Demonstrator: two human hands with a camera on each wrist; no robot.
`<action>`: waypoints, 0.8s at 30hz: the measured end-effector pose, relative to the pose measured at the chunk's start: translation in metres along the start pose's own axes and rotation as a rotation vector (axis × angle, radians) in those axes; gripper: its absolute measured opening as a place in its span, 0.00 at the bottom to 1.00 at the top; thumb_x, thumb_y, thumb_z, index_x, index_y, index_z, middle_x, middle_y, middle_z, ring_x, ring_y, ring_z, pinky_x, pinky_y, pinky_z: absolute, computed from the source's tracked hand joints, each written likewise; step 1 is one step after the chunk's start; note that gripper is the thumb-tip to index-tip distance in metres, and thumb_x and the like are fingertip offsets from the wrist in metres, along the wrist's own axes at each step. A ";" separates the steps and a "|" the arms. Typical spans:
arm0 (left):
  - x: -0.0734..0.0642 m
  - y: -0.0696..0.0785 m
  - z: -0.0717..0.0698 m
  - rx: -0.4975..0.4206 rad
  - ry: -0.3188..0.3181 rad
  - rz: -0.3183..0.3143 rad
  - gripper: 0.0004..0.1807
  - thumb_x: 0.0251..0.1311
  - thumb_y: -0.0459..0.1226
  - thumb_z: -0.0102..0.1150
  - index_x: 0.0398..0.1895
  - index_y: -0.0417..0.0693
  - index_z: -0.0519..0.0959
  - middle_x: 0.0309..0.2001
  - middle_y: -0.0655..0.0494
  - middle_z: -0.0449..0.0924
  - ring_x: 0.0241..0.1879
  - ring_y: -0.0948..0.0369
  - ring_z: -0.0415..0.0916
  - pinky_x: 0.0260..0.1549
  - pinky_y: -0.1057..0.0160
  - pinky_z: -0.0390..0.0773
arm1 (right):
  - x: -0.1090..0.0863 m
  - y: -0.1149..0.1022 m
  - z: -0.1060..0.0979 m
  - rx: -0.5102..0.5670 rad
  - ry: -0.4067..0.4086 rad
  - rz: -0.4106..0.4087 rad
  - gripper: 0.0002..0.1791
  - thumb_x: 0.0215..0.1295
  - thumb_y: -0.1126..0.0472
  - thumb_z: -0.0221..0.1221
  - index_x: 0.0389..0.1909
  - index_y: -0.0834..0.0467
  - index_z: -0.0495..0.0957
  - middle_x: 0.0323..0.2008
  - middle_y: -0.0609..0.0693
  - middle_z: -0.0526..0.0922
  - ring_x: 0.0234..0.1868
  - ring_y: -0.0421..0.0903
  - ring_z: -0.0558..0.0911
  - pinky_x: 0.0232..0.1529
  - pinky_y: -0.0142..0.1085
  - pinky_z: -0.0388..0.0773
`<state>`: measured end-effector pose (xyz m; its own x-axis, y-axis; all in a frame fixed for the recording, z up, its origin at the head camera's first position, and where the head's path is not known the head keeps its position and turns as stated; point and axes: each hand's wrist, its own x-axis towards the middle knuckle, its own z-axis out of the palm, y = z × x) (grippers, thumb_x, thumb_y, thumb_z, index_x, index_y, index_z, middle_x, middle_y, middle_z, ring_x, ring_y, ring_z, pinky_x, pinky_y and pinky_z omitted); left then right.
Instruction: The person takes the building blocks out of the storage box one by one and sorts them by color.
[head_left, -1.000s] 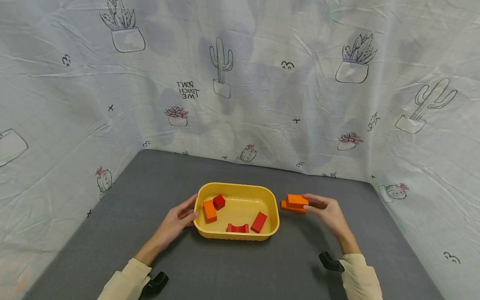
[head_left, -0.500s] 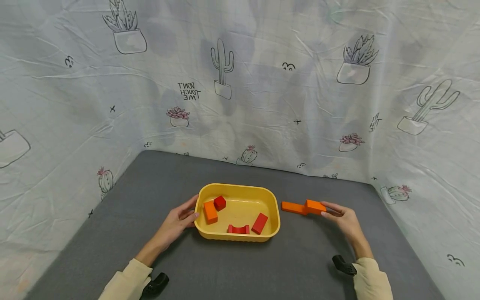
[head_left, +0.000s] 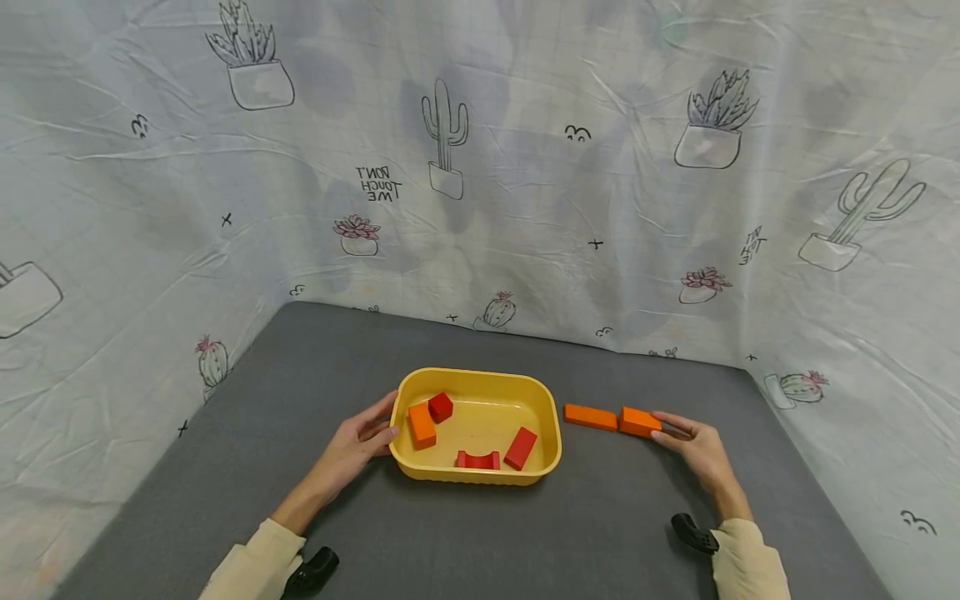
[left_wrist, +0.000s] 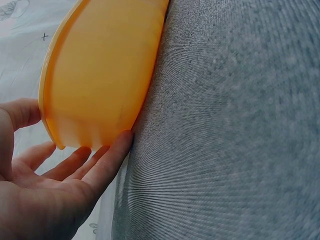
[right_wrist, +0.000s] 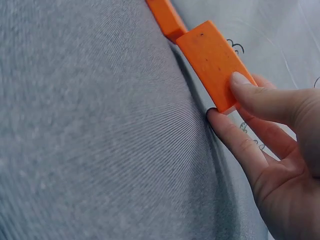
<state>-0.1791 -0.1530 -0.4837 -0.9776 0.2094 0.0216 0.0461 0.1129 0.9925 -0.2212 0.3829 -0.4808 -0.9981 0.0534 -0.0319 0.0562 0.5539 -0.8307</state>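
Note:
A yellow plastic tub (head_left: 480, 477) with rounded corners stands on the grey surface. My left hand (head_left: 356, 442) holds its left end, thumb at the rim and fingertips against the outer wall, as the left wrist view shows. Inside lie an orange block (head_left: 422, 427), a red cube (head_left: 440, 407), a red block with a curved notch (head_left: 478, 461) and a red rectangular block (head_left: 521, 448). Right of the tub, my right hand (head_left: 699, 446) pinches an orange rectangular block (right_wrist: 215, 65) between thumb and fingers. A longer, flatter orange block (head_left: 590, 417) lies in line with it, their ends close together.
A grey cloth-like surface (head_left: 480, 542) extends under everything. Pale sheets printed with cacti (head_left: 540, 208) enclose its back and sides. Each sleeve has a black device near the cuff, such as the device (head_left: 693, 534) at my right wrist.
My right hand has moved right with its orange block, from over the flatter orange block down to that block's right end. My left hand has kept its hold on the tub.

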 end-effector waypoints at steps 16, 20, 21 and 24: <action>0.001 0.000 -0.001 0.009 0.000 -0.001 0.34 0.69 0.31 0.54 0.77 0.47 0.56 0.73 0.40 0.59 0.61 0.42 0.70 0.45 0.64 0.82 | 0.001 0.000 0.004 -0.058 0.040 -0.013 0.27 0.65 0.55 0.64 0.62 0.63 0.76 0.61 0.64 0.75 0.57 0.48 0.75 0.45 0.19 0.70; 0.001 0.001 -0.001 0.015 0.005 -0.008 0.34 0.69 0.31 0.54 0.77 0.46 0.56 0.73 0.40 0.58 0.61 0.42 0.71 0.45 0.63 0.82 | 0.002 0.001 0.005 -0.070 0.045 -0.034 0.25 0.65 0.58 0.64 0.61 0.64 0.76 0.60 0.65 0.76 0.58 0.54 0.75 0.44 0.19 0.71; 0.000 0.001 -0.001 0.014 0.005 -0.011 0.34 0.69 0.31 0.54 0.77 0.46 0.56 0.73 0.40 0.58 0.61 0.42 0.71 0.45 0.63 0.82 | 0.002 0.001 0.005 -0.075 0.047 -0.041 0.25 0.65 0.58 0.64 0.60 0.64 0.77 0.60 0.65 0.76 0.57 0.53 0.75 0.44 0.19 0.71; 0.000 0.001 -0.001 0.015 0.006 -0.012 0.34 0.69 0.31 0.54 0.77 0.46 0.56 0.72 0.39 0.59 0.61 0.42 0.71 0.45 0.63 0.82 | 0.002 0.002 0.006 -0.077 0.052 -0.062 0.24 0.65 0.59 0.64 0.60 0.65 0.77 0.59 0.65 0.77 0.55 0.49 0.77 0.44 0.19 0.71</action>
<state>-0.1795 -0.1534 -0.4825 -0.9792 0.2026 0.0107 0.0376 0.1295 0.9909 -0.2228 0.3791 -0.4857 -0.9971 0.0591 0.0484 -0.0014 0.6196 -0.7849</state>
